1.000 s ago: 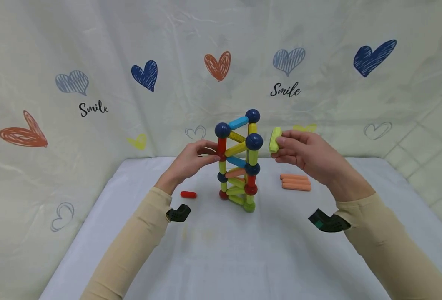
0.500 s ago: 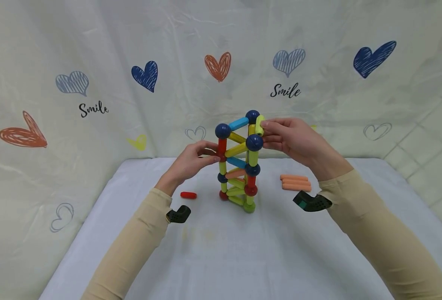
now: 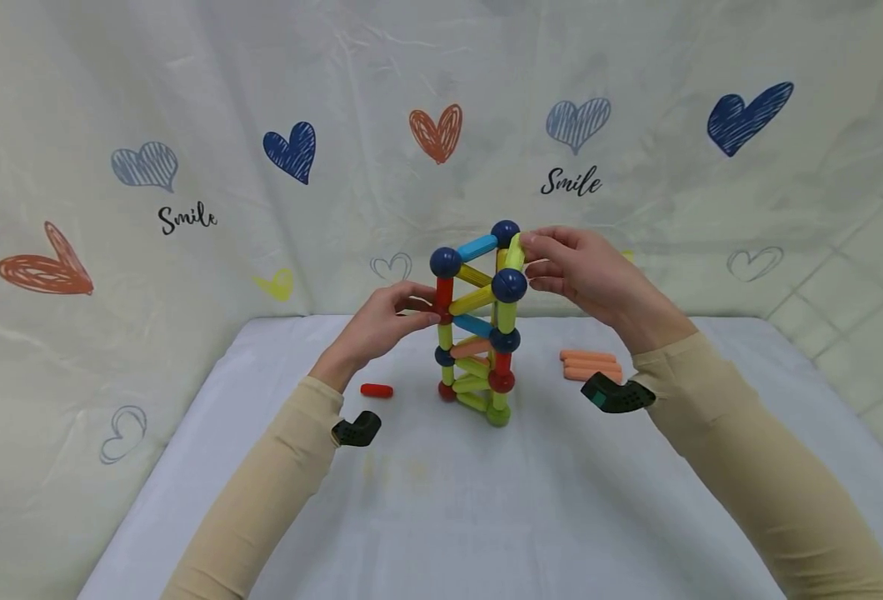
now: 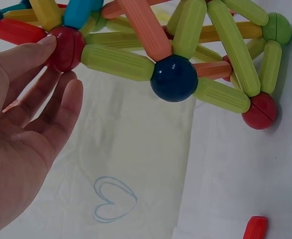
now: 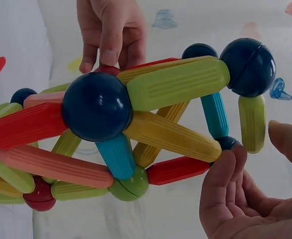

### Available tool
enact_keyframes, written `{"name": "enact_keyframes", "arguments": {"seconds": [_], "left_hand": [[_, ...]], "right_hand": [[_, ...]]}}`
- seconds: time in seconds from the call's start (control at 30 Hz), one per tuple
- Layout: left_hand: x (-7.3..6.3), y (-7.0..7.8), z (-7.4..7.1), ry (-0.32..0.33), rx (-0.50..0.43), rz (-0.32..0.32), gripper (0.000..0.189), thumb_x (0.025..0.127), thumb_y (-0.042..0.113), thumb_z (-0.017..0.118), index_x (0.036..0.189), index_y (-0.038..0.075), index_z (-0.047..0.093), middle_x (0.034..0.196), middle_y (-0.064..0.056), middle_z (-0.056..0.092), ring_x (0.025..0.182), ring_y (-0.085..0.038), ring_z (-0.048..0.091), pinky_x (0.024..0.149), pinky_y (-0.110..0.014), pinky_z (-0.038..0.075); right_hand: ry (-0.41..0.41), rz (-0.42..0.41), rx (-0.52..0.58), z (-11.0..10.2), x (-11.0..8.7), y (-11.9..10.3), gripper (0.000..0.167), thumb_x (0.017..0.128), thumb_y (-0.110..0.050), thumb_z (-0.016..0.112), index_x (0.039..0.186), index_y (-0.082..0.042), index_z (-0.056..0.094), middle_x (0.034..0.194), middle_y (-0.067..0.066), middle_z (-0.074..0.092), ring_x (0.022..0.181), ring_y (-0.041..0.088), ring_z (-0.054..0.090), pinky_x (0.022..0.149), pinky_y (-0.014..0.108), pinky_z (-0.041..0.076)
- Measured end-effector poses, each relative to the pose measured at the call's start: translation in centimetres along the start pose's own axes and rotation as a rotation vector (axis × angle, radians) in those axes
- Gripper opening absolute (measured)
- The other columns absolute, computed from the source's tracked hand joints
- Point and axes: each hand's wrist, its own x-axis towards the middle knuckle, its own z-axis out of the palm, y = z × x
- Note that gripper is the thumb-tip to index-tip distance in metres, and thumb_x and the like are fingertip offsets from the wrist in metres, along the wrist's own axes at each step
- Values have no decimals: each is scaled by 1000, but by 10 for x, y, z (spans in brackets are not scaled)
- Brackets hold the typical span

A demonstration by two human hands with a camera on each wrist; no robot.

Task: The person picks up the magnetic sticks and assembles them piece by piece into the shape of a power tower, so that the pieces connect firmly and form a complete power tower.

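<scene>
A tower of coloured rods and balls stands on the table. My left hand touches a red ball on its left side, with thumb and fingers about the ball. My right hand is at the top right, its thumb and fingertips at the upper end of a light green rod. In the right wrist view, the rod's near end meets a navy ball. Its other end lies beside the far navy ball, which the fingertips partly cover.
A single red rod lies left of the tower. Several orange rods lie side by side at the right. Behind the white-covered table hangs a pale sheet with hearts.
My right hand has moved left to the tower's top, bringing the light green rod against the near navy ball. The left hand has stayed on the tower.
</scene>
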Motion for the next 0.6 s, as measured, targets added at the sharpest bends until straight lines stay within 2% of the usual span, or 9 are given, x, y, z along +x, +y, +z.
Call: {"name": "enact_keyframes", "arguments": {"seconds": [0.1,0.17,0.23,0.43,0.6], "left_hand": [[1,-1,0,1,3,0,32,95,18,65,127,11,61,126,-6,61,117,-22,57,97,-43,49],[1,-1,1,3,6,-1,32,95,18,65,127,11,61,126,-7,61,117,-22,57,97,-43,49],[1,-1,1,4,8,-1,32,95,18,65,127,11,61,126,-6,61,116,-22,57,97,-43,49],[0,-1,0,3,3,-12,32,95,19,65,126,12,61,124,-4,63,117,-24,57,98,-43,49],[0,-1,0,3,-1,-17,32,95,20,66,126,12,61,124,-4,63,117,-25,57,98,-42,49]], "right_hand": [[12,-29,-24,-2,4,2,62,97,-39,58,146,-8,37,132,9,47,104,22,55,90,23,51],[-9,-51,-33,-3,7,3,66,97,-38,58,152,-12,31,143,8,41,111,23,53,95,25,49],[-37,-71,-35,-3,9,4,67,98,-37,57,154,-16,28,148,7,39,117,24,52,99,27,47],[-72,-82,13,-3,14,4,58,100,-29,56,152,-13,34,140,9,45,110,23,52,91,23,49],[-52,-81,30,-1,17,5,54,100,-26,57,148,-11,38,136,8,45,105,22,50,86,21,50]]}}
